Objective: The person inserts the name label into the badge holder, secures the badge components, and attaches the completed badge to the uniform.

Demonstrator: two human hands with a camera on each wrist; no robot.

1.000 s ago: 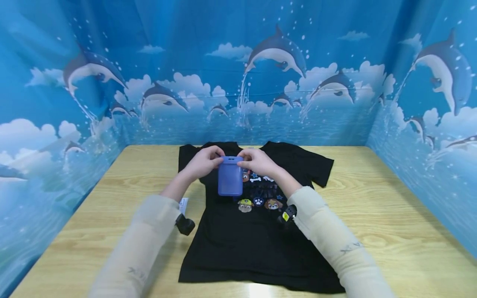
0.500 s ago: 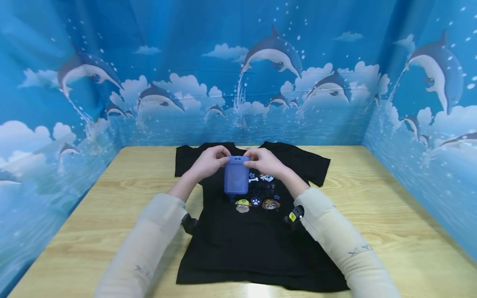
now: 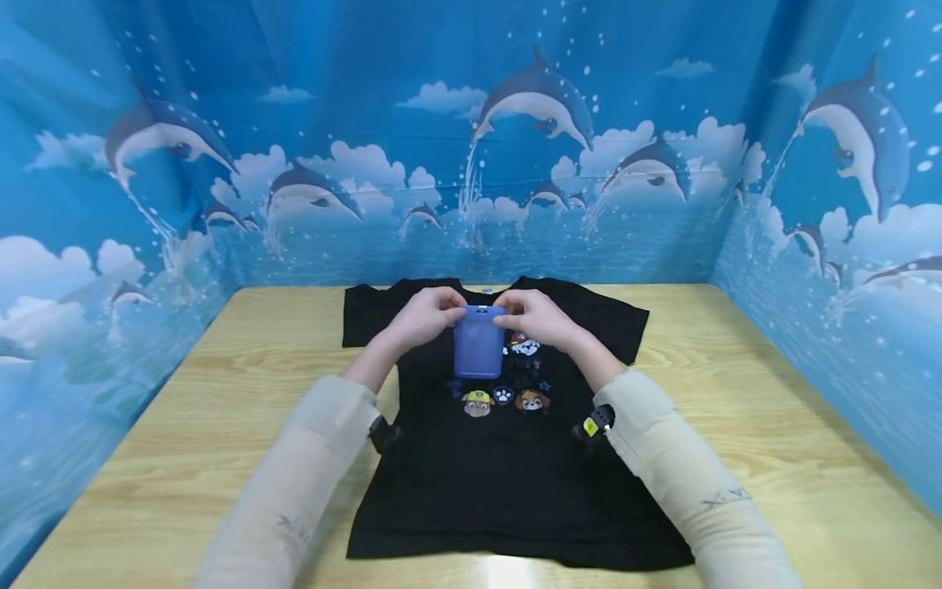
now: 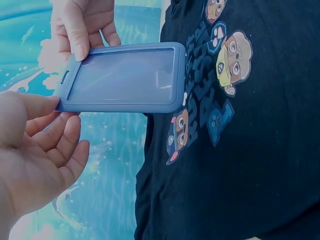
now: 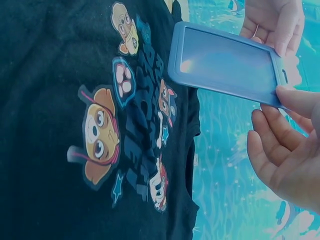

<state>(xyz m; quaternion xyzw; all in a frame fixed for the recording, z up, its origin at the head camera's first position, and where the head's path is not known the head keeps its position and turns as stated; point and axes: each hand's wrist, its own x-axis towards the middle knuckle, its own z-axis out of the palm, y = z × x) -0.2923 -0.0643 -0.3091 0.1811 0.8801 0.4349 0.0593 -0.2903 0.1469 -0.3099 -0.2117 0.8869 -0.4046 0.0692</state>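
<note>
A blue ID card holder [image 3: 478,348] with a clear window and a slot at one end is held above a black T-shirt [image 3: 500,483]. My left hand [image 3: 427,317] pinches its top left corner between thumb and fingers. At the top right corner, my right hand [image 3: 540,317] pinches it the same way. The left wrist view shows the holder's window [image 4: 125,75] facing the camera, with no card plainly visible inside. Cartoon dog prints [image 5: 100,132] cover the chest of the shirt, which lies spread out face up. The holder hides part of the print.
Underneath is a light wooden table [image 3: 280,368], bare wood showing on both sides of the shirt. A blue dolphin-patterned curtain [image 3: 368,164] hangs along the back and sides. Black wrist cameras [image 3: 598,419] sit by the cream sleeves [image 3: 684,458].
Both hands have carried the card holder a little to the right over the shirt, keeping their grip on its top corners. The head view has shifted slightly.
</note>
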